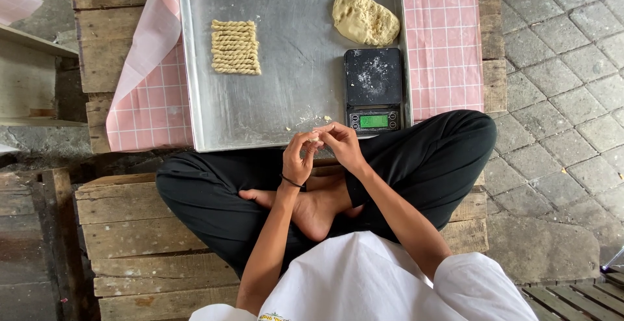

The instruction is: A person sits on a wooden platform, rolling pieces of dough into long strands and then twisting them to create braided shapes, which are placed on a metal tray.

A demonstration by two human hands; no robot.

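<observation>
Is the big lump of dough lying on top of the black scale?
No, the lump of dough lies on the metal tray just behind the black scale, whose platform holds only a dusting of flour.

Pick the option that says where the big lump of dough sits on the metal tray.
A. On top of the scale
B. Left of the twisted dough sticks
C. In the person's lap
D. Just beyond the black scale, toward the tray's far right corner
D: the lump of dough lies on the metal tray directly past the black scale, well to the right of the twisted dough sticks.
</observation>
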